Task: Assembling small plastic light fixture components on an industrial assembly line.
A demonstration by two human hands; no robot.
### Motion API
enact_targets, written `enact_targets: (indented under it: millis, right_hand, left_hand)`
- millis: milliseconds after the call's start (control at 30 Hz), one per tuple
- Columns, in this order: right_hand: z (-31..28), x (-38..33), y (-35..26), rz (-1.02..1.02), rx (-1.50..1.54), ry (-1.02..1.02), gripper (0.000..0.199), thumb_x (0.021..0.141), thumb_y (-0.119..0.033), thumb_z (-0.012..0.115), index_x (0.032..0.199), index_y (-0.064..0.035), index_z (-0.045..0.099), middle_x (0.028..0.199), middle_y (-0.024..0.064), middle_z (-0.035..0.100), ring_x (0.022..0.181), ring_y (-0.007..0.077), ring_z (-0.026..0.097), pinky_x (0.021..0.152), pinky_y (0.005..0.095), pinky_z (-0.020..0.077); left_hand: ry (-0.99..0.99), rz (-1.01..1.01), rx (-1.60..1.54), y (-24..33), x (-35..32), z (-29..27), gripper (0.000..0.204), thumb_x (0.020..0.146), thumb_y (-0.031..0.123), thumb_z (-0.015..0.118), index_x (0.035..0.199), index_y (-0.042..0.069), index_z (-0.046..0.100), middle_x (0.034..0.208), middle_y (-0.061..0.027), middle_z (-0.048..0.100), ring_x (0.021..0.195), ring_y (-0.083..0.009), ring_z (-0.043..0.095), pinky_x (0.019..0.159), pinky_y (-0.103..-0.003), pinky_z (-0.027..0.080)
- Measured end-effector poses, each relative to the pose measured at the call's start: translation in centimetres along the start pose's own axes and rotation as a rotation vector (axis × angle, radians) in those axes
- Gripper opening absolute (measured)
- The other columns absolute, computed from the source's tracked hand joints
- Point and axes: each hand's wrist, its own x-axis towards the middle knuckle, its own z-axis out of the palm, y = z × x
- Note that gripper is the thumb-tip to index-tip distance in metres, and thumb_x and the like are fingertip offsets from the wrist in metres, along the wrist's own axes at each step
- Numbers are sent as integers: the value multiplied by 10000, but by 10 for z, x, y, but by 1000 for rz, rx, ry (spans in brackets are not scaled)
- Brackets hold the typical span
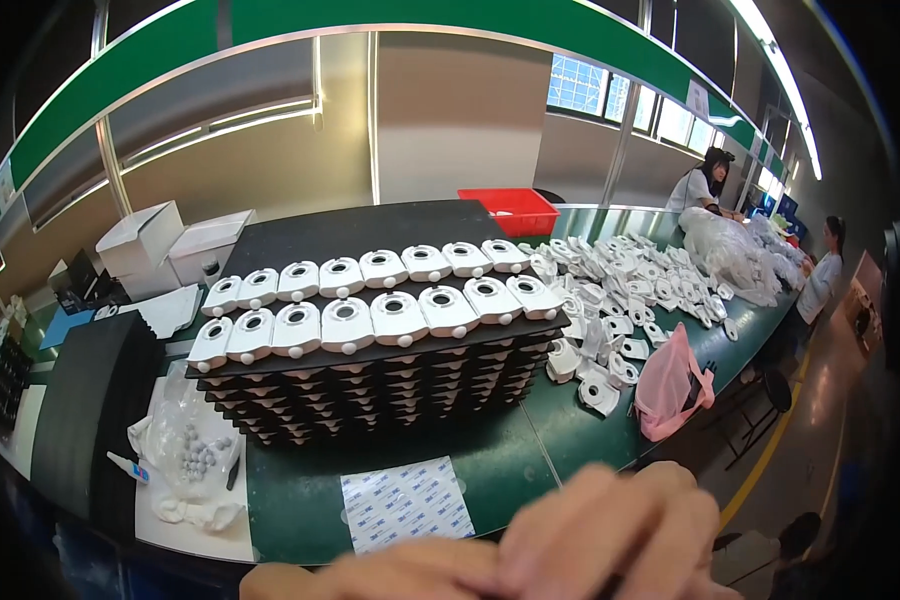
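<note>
At the lower edge my left hand [400, 572] and my right hand [615, 530] meet, slightly blurred. Both are closed, fingers curled and pressed together; whatever they hold is hidden. Just beyond them a white sheet with blue print [407, 500] lies on the green table [505, 460]. Behind it rises a stack of black trays [370, 400]. White plastic housings [346, 325], each with a round dark opening and a small round knob at the front, stand in two rows on the top tray. Small round grey pieces [198, 455] lie in a clear plastic bag [170, 420] to the left.
A glue bottle [128, 467] lies beside a black foam stack [100, 400] at left. Loose white housings [620, 290] heap at right, near a pink bag [670, 385] and clear plastic bags [735, 255]. A red bin [510, 210] and white boxes [140, 240] stand behind. Co-workers are at far right.
</note>
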Motion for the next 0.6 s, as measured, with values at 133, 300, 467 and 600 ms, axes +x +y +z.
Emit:
enact_targets:
  millis: [133,300,467,600]
  right_hand:
    - [-2,-11,-9,-287,231,-387,246,840,-223,510,979,-23,480,1035,174,505,945,295,491,827,411,415]
    - [-26,-16,-10,-698,511,-911,364,854,-190,459,1126,52,466,1157,229,483,1081,332,472,913,387,383]
    - [-49,-18,12,-302,758,-774,288,878,-184,462,939,58,605,1014,249,560,873,335,570,778,391,454]
    - [-39,-9,34,-131,368,-565,371,804,-365,595,786,2,644,1083,291,532,984,398,492,797,444,430]
  left_hand:
    - [715,533,-198,12,-13,74,332,856,402,453,683,123,506,724,-51,462,536,-204,429,530,-308,381]
    - [-449,765,-243,10,-18,-19,213,851,256,473,834,70,575,779,-76,578,686,-227,551,622,-341,433]
    - [-1201,392,-138,21,2,-88,267,831,249,592,963,18,618,974,-175,616,851,-308,607,770,-416,475]
    - [-1041,348,84,21,6,-128,435,791,335,633,1056,-6,579,973,-221,609,840,-378,600,723,-420,483]
